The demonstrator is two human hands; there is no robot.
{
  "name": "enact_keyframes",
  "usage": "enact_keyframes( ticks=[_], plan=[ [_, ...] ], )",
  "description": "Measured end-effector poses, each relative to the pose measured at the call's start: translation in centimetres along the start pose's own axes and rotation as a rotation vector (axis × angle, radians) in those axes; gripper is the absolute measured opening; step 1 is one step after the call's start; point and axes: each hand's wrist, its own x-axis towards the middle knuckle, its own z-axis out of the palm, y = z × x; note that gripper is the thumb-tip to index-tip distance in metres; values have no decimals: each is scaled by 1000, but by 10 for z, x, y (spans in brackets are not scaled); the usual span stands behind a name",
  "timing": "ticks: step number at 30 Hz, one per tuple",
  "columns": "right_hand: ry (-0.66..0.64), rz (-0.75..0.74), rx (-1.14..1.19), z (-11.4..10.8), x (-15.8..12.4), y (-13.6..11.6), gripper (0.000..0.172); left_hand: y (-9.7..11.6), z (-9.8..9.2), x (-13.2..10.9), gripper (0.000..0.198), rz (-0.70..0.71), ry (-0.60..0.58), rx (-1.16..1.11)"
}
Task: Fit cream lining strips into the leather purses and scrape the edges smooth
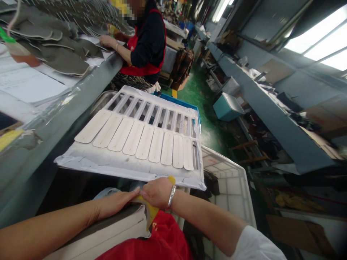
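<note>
In my lap lies a stack of grey and white pieces, tilted, with a dark grey top face and pale layered edges. My left hand rests along its top, fingers stretched out and close together. Touching those fingertips, my right hand is closed round a yellow piece; its kind is not clear. Ahead is a white cloth-covered frame with a row of slots. Several white rounded strips lie side by side on it, each with a thin line along its middle.
A worktable at the left bears dark grey cut pieces, white paper and a bottle of orange liquid. A co-worker in a red apron works there. A white crate stands right, a blue tub farther off.
</note>
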Motion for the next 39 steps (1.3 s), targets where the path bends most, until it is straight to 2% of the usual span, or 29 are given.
enact_keyframes(
  ticks=[5,9,15,21,25,30,33,36,39],
  plan=[
    [-50,-30,28,-3,-1,0,46,-18,0,11,67,60,-38,129],
    [-62,-42,54,-5,-4,1,45,-22,-1,11,64,91,-80,133],
    [-38,-64,85,-1,-4,4,46,-17,0,5,63,3,-86,163],
    [-16,-77,109,8,-8,0,46,-4,1,2,51,202,-210,230],
    [6,-67,117,12,-12,-5,46,3,4,-1,52,242,-236,274],
    [-11,-27,147,15,-16,-13,47,-4,12,-2,53,219,-180,351],
    [-14,18,144,11,-19,-20,49,-4,18,-4,54,239,-107,382],
    [-102,37,122,-1,-25,-21,52,3,23,-13,66,120,1,462],
    [-202,87,163,-13,-42,-7,55,12,27,-29,73,8,63,532]
  ],
)
